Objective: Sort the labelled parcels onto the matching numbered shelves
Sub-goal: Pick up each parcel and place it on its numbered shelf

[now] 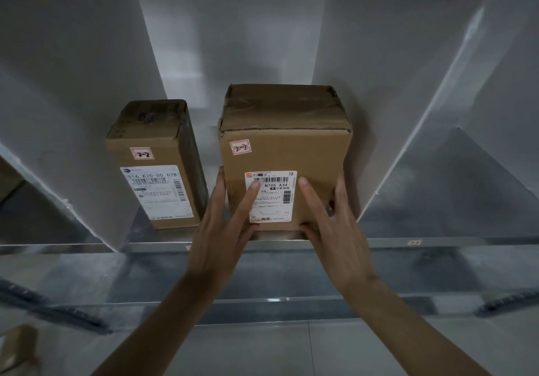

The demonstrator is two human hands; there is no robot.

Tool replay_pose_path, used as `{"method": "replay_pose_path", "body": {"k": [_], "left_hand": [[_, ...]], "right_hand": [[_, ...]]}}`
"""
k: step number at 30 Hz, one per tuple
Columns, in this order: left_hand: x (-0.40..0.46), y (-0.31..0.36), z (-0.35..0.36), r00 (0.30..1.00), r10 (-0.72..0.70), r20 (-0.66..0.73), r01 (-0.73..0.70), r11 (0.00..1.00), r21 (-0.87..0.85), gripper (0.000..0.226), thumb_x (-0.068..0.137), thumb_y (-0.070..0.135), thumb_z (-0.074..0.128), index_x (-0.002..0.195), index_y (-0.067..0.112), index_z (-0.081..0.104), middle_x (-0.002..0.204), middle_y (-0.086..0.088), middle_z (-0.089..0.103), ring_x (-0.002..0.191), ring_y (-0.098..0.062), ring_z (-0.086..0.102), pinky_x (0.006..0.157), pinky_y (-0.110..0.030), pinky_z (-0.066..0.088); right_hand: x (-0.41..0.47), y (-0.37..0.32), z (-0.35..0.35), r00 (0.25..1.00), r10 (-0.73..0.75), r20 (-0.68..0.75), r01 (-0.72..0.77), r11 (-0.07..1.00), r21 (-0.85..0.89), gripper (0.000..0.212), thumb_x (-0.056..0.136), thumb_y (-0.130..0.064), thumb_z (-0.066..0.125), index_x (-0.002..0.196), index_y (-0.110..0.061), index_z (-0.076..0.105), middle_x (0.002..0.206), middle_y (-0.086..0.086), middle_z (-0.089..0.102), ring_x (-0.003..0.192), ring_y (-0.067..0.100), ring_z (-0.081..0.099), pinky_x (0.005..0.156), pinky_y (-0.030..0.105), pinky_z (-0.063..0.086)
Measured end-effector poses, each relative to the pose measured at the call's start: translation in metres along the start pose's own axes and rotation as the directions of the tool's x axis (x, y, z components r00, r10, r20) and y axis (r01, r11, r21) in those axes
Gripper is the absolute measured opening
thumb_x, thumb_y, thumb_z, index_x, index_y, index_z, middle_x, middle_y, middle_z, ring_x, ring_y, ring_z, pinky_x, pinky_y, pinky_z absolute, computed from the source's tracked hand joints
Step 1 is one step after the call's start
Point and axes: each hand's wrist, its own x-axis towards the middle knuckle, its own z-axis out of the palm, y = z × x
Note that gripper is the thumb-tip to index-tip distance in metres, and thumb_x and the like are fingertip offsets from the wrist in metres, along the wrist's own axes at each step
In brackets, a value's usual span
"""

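Observation:
A large brown cardboard parcel [284,145] stands on the metal shelf [379,243], with a red-edged tag marked 2-2 and a white shipping label reading N705 A34. My left hand [224,224] lies with straight fingers against its front and left edge. My right hand [329,221] presses its front, fingers straight, thumb at the bottom edge. To the left stands a narrower brown parcel [157,165], also tagged 2-2, label 516 K20-00 028.
White divider panels [73,98] slant on both sides of the bay. A small red tag [414,242] sits on the shelf's front rail at right. A lower shelf rail [262,302] runs beneath. A cardboard piece [17,346] lies bottom left on the floor.

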Motion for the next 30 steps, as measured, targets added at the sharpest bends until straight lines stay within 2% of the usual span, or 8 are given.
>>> {"method": "replay_pose_path", "body": {"k": [5, 10, 15, 18, 24, 27, 30], "left_hand": [[0.005, -0.004, 0.004, 1.0, -0.014, -0.01, 0.014, 1.0, -0.011, 0.108, 0.079, 0.016, 0.083, 0.16, 0.034, 0.015, 0.166, -0.021, 0.011, 0.145, -0.041, 0.035, 0.089, -0.051, 0.06], [0.006, -0.007, 0.006, 1.0, -0.015, -0.017, 0.015, 1.0, 0.013, 0.11, 0.08, 0.018, 0.083, 0.161, 0.036, 0.011, 0.165, -0.023, 0.012, 0.146, -0.042, 0.033, 0.089, -0.054, 0.059], [0.004, -0.005, 0.004, 0.999, -0.026, -0.027, 0.026, 1.0, 0.017, 0.107, 0.081, 0.02, 0.082, 0.16, 0.038, 0.011, 0.167, -0.02, 0.009, 0.142, -0.042, 0.04, 0.084, -0.055, 0.061], [0.0, -0.002, 0.0, 0.999, -0.017, -0.049, 0.019, 0.999, 0.027, 0.104, 0.082, 0.022, 0.082, 0.159, 0.037, 0.014, 0.167, -0.021, 0.009, 0.143, -0.042, 0.04, 0.088, -0.054, 0.059], [-0.011, 0.009, -0.018, 0.998, -0.022, -0.063, 0.025, 0.998, 0.059, 0.099, 0.085, 0.025, 0.077, 0.16, 0.033, 0.014, 0.167, -0.02, 0.011, 0.144, -0.04, 0.038, 0.094, -0.053, 0.057], [-0.017, 0.018, -0.033, 0.997, -0.028, -0.076, 0.034, 0.996, 0.082, 0.105, 0.08, 0.024, 0.084, 0.16, 0.03, 0.017, 0.166, -0.02, 0.015, 0.146, -0.038, 0.036, 0.091, -0.049, 0.058], [-0.023, 0.024, -0.054, 0.996, -0.022, -0.086, 0.034, 0.991, 0.132, 0.101, 0.08, 0.03, 0.083, 0.159, 0.024, 0.021, 0.165, -0.019, 0.022, 0.144, -0.036, 0.038, 0.099, -0.05, 0.054]], "right_hand": [[0.005, -0.001, 0.006, 1.0, 0.031, 0.002, -0.031, 0.999, -0.024, 0.124, 0.082, -0.005, 0.085, 0.161, -0.05, 0.002, 0.172, 0.014, -0.015, 0.135, 0.035, 0.055, 0.064, 0.052, 0.065], [0.005, -0.003, 0.007, 0.999, 0.042, -0.013, -0.043, 0.998, -0.043, 0.127, 0.081, -0.004, 0.086, 0.161, -0.051, 0.0, 0.172, 0.015, -0.013, 0.136, 0.036, 0.053, 0.061, 0.051, 0.065], [0.004, -0.006, 0.007, 0.999, 0.03, -0.032, -0.031, 0.999, -0.041, 0.123, 0.081, -0.007, 0.087, 0.161, -0.05, 0.004, 0.172, 0.016, -0.013, 0.141, 0.038, 0.049, 0.064, 0.052, 0.065], [0.0, -0.01, 0.004, 0.999, 0.029, -0.04, -0.03, 0.999, -0.038, 0.125, 0.08, -0.009, 0.088, 0.162, -0.051, 0.003, 0.172, 0.015, -0.012, 0.142, 0.039, 0.047, 0.063, 0.051, 0.065], [-0.017, -0.022, -0.008, 0.998, 0.017, -0.067, -0.021, 0.998, -0.056, 0.13, 0.078, -0.01, 0.09, 0.163, -0.048, -0.001, 0.172, 0.017, -0.008, 0.131, 0.043, 0.058, 0.056, 0.043, 0.063], [-0.026, -0.035, -0.021, 0.995, -0.024, -0.099, 0.016, 0.997, -0.076, 0.125, 0.079, -0.015, 0.089, 0.164, -0.045, 0.002, 0.173, 0.018, -0.005, 0.137, 0.044, 0.052, 0.063, 0.047, 0.064], [-0.03, -0.054, -0.034, 0.989, -0.083, -0.125, 0.07, 0.992, -0.105, 0.112, 0.085, -0.02, 0.085, 0.164, -0.039, 0.008, 0.173, 0.017, -0.002, 0.147, 0.041, 0.041, 0.084, 0.053, 0.063]]}}
